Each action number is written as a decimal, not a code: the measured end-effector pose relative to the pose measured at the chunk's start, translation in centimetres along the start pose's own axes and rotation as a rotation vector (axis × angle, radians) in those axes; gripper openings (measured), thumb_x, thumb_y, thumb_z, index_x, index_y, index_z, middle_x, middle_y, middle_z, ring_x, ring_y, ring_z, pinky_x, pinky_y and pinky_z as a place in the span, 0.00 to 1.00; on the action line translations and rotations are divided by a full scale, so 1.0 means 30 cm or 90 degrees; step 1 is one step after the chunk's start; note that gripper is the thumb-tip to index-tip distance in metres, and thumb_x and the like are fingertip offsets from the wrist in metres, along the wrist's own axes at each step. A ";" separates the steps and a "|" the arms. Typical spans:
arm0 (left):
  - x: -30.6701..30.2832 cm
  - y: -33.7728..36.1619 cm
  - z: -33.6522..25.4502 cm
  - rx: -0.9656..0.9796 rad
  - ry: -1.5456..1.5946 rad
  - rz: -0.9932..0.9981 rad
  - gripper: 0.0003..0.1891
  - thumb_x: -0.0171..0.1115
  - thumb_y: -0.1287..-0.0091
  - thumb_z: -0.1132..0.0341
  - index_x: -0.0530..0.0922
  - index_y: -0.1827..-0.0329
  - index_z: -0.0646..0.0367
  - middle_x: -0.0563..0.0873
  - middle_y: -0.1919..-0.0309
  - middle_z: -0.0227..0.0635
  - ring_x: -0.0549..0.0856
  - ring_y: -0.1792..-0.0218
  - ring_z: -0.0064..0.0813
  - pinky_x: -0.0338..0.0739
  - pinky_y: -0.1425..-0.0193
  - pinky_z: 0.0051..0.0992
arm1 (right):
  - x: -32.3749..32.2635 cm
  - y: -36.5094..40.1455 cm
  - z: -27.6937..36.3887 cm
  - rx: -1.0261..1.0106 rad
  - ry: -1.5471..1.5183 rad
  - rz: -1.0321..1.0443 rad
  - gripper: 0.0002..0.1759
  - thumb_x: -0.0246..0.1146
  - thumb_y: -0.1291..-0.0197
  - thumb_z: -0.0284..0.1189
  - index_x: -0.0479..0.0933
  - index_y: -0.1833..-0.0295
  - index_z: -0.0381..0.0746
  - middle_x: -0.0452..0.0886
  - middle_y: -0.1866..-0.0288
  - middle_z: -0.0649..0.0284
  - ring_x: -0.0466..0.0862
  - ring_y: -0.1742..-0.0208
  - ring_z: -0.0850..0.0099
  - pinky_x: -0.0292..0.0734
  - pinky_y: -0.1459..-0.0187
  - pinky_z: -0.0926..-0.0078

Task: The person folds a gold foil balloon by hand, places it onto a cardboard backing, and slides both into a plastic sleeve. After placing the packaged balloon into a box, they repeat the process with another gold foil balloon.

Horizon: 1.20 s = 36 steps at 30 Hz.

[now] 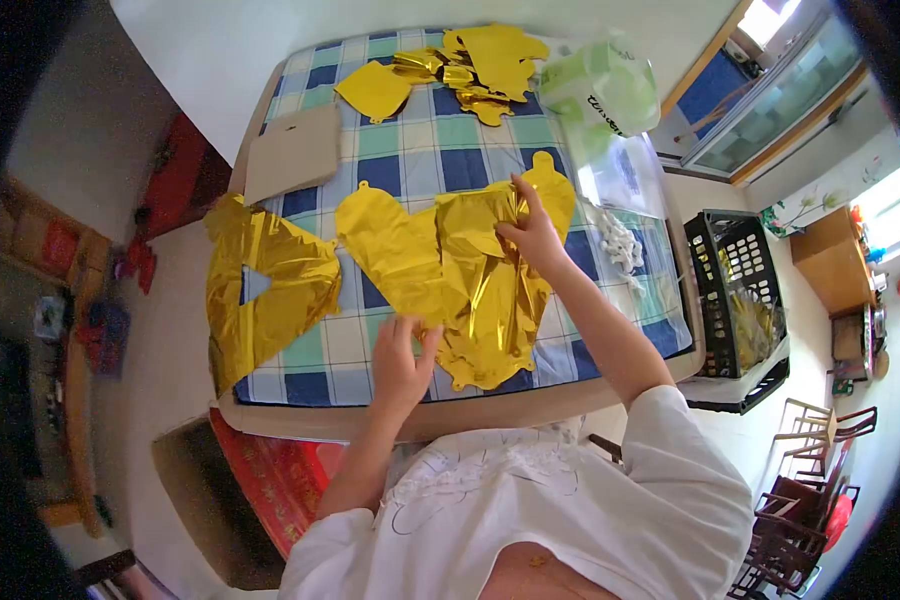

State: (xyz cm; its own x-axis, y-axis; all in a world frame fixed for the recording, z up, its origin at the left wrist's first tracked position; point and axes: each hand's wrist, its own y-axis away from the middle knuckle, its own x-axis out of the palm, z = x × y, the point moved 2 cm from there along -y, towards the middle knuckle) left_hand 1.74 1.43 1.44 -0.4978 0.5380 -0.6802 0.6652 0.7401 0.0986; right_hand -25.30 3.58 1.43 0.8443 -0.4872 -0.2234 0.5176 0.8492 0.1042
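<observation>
A flat gold foil balloon (480, 290) lies partly folded in front of me, creased and shiny, with small tabs along its edges. My right hand (536, 238) rests on its upper right part, index finger stretched out and thumb apart from it. Near the lower left edge of the foil is my left hand (402, 365), slightly blurred, its fingers bent and the thumb held away from them. Left of this one, a second gold foil balloon (305, 290) with a triangular opening drapes over the table's left edge.
Several more gold foil pieces (495, 60) lie at the back of the checked cloth (370, 385). A beige cardboard sheet (295, 155) is at the back left. A green-and-white plastic bag (605, 90), clear film (625, 175) and crumpled white material (618, 243) lie right. A black crate (735, 245) stands beside the table.
</observation>
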 end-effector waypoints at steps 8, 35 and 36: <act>0.052 -0.143 0.183 0.222 -0.326 -0.079 0.27 0.58 0.33 0.52 0.69 0.32 0.46 0.61 0.27 0.41 0.55 0.25 0.45 0.46 0.26 0.58 | -0.122 0.002 -0.069 -0.424 0.565 -0.327 0.25 0.61 0.44 0.25 0.70 0.39 0.41 0.80 0.56 0.48 0.79 0.56 0.48 0.76 0.51 0.59; 0.129 -0.097 0.112 0.317 -0.260 -0.032 0.31 0.61 0.36 0.54 0.65 0.28 0.44 0.57 0.26 0.44 0.56 0.25 0.47 0.46 0.27 0.59 | -0.110 -0.411 -0.046 -0.369 0.412 -0.276 0.20 0.60 0.41 0.33 0.73 0.42 0.43 0.80 0.49 0.50 0.78 0.47 0.52 0.73 0.45 0.58; 0.108 -0.109 0.127 0.278 -0.278 -0.065 0.32 0.60 0.36 0.55 0.64 0.27 0.45 0.56 0.25 0.45 0.55 0.25 0.47 0.46 0.27 0.59 | -0.074 -0.312 -0.044 -0.419 0.459 -0.177 0.20 0.59 0.40 0.33 0.74 0.42 0.44 0.78 0.45 0.51 0.76 0.43 0.53 0.70 0.41 0.56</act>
State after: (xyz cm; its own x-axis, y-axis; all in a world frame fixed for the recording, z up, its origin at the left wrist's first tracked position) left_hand 0.08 -0.78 -3.86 -0.3586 0.1905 -0.9138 0.8381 0.4968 -0.2254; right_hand -32.20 -3.04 -0.32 0.3080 -0.6298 -0.7131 0.3202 0.7744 -0.5457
